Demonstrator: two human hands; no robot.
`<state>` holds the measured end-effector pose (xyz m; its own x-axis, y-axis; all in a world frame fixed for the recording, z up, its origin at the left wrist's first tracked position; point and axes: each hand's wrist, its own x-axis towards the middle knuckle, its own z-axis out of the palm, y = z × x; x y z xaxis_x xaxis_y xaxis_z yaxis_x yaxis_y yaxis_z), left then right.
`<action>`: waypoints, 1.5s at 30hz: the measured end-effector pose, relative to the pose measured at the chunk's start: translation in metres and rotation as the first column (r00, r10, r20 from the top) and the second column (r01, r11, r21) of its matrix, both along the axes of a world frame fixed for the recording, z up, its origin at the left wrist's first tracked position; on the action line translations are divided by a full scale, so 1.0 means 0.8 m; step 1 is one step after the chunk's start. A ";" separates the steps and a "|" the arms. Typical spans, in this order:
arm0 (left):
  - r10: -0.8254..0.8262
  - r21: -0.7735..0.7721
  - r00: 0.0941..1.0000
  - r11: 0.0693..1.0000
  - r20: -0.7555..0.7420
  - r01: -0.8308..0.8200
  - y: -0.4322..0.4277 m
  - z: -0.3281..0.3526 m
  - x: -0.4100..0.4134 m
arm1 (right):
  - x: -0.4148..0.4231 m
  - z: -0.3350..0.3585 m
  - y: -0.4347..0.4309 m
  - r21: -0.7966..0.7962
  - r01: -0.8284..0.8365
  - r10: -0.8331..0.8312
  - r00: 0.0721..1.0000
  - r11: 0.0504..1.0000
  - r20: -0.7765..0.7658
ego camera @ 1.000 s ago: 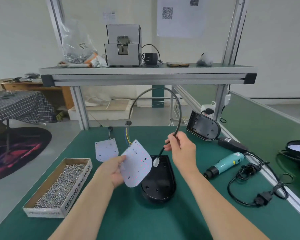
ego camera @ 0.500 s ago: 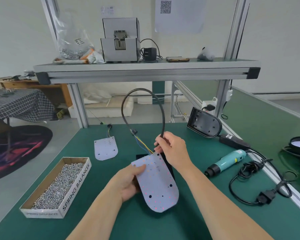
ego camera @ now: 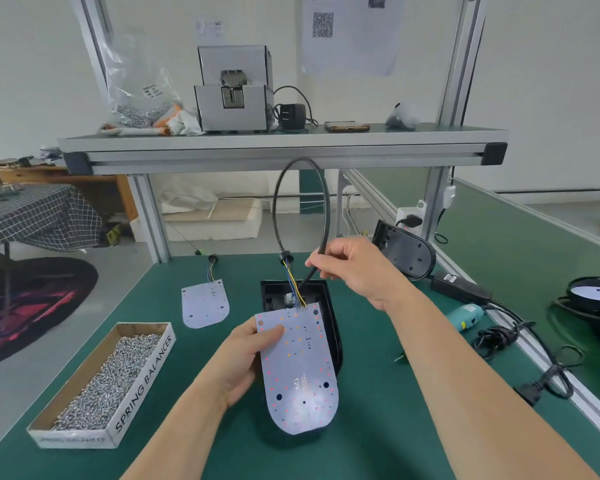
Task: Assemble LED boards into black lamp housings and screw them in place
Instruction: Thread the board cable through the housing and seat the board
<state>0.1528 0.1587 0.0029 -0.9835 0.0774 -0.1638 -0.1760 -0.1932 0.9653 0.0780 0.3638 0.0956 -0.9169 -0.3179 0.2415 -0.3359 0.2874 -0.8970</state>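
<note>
The LED board (ego camera: 298,368) is held over the black lamp housing (ego camera: 274,294), which lies open side up on the green bench (ego camera: 378,427) and is mostly hidden beneath it. To the left, a cardboard box (ego camera: 142,375) holds a heap of silver screws (ego camera: 110,370). The left hand (ego camera: 246,358) pinches the board's left edge, thumb on top; the right hand (ego camera: 350,268) grips the looped black cable (ego camera: 280,188) above the housing
</note>
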 end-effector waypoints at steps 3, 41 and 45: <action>-0.027 -0.054 0.999 0.998 -0.033 0.026 -0.001 0.006 0.000 | 0.006 0.021 0.005 0.235 0.001 0.035 0.988 0.972 -0.149; 0.122 0.207 0.968 0.975 -0.220 -0.076 -0.046 0.093 0.030 | -0.043 -0.111 0.032 0.848 0.262 -0.427 0.903 0.461 -0.047; 0.178 0.214 0.951 0.969 -0.253 -0.125 -0.056 0.096 0.031 | -0.050 -0.129 0.049 0.916 0.232 -0.416 0.906 0.326 -0.082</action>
<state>0.1777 0.1143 0.0794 -0.9912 -0.0722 0.1112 0.1305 -0.3842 0.9140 0.0381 0.4027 -0.0072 -0.9899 0.0729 -0.1219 0.0808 0.9949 -0.0605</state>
